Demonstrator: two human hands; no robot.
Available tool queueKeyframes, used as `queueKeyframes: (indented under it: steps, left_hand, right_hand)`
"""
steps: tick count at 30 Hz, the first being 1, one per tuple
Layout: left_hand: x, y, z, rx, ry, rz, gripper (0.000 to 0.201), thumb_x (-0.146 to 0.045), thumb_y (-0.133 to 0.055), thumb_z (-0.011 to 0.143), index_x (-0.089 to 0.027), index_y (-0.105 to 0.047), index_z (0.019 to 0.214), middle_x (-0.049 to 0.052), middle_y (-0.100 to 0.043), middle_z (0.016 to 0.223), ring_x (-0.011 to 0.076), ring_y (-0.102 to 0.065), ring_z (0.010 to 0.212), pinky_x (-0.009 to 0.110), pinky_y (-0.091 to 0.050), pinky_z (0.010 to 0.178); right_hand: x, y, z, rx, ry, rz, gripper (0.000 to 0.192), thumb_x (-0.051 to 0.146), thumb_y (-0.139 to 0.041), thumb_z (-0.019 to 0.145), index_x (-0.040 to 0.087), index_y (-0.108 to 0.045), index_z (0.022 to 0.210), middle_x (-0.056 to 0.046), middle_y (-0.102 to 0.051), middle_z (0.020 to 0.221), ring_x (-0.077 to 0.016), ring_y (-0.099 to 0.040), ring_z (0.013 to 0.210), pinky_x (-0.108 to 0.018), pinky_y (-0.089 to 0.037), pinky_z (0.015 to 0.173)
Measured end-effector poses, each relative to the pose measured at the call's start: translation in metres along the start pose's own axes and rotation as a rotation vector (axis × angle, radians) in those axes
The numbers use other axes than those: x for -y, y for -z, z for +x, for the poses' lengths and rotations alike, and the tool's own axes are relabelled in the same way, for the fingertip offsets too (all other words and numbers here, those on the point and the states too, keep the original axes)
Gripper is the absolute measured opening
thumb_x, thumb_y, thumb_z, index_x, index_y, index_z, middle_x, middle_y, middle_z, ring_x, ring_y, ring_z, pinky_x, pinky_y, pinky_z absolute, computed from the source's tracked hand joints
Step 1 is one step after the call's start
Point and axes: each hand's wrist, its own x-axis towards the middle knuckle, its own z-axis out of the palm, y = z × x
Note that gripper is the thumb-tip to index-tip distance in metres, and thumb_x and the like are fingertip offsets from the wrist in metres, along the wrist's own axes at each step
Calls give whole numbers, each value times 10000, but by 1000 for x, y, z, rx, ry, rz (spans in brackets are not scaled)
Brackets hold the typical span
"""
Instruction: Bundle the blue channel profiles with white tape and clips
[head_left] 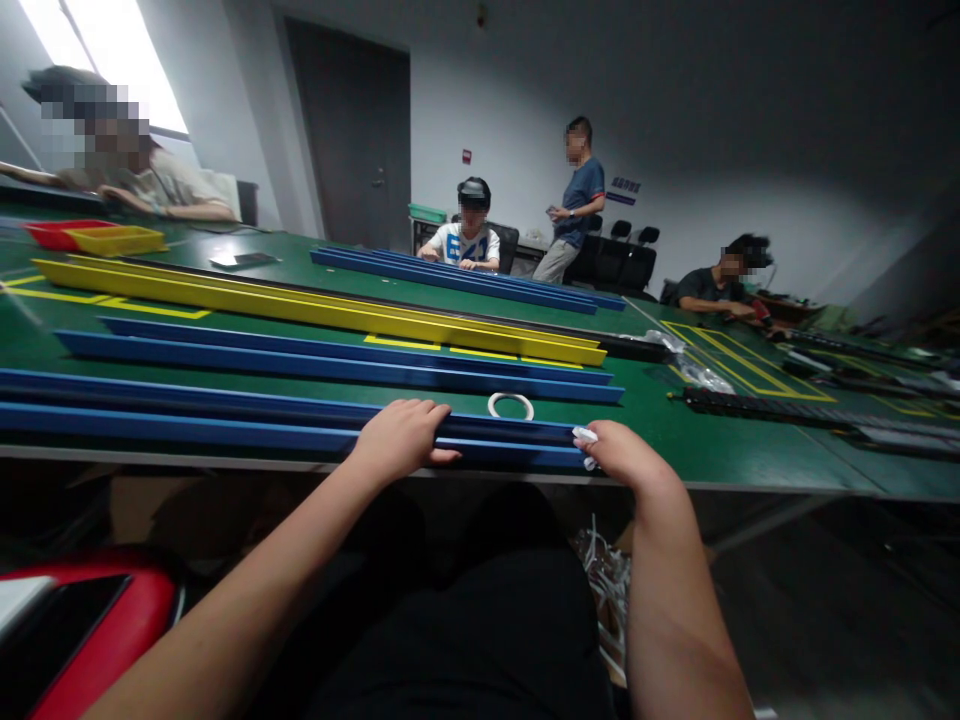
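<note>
While holding a long blue bar (225, 430) at the near edge of the green table (742, 460), have the left hand (397, 438) bent over its top in a snug grip. With the right hand (621, 455), at the bar's right end, pinching a small white scrap (585, 437) in a narrow grip. Can see a white ring (493, 405) just past the bar, and farther off another blue bar (337, 370) and a yellow bar (315, 311). Can see a red tray (60, 236) far to the left.

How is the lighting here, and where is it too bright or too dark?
Head view: the white window at upper left is washed out; head view: glare whitens a flat sheet on the green table, and the dark floor lower right loses detail.
</note>
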Motion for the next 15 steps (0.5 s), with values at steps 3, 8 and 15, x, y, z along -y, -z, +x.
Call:
queueKeyframes:
  steps: [3, 8, 15]
  left_hand:
    - [0, 0, 0, -5, -3, -5, 602, -638, -627, 741, -244, -556, 1191, 88, -672, 995, 277, -615, 967, 384, -417, 851]
    - [-1, 1, 0, 8, 15, -21, 598, -634, -638, 733, -250, -563, 1186, 93, -672, 1007, 279, -614, 981, 386, -416, 862]
    - [-1, 0, 0, 0, 9, -6, 609, -653, -617, 740, -252, -557, 1195, 92, -671, 1001, 277, -615, 977, 386, -417, 866]
  right_hand:
    - [3, 3, -3, -66, 9, 5, 282, 395, -563, 853, 181, -583, 671, -56, -649, 689, -137, -508, 583, -257, -283, 526]
    - [30, 10, -17, -130, 198, 191, 354, 468, -517, 881, 190, -567, 667, -33, -614, 672, -137, -488, 597, -254, -289, 531]
    - [64, 14, -27, -175, 333, 481, 378, 550, -494, 893, 210, -533, 734, 17, -540, 623, -123, -463, 578, -242, -319, 534]
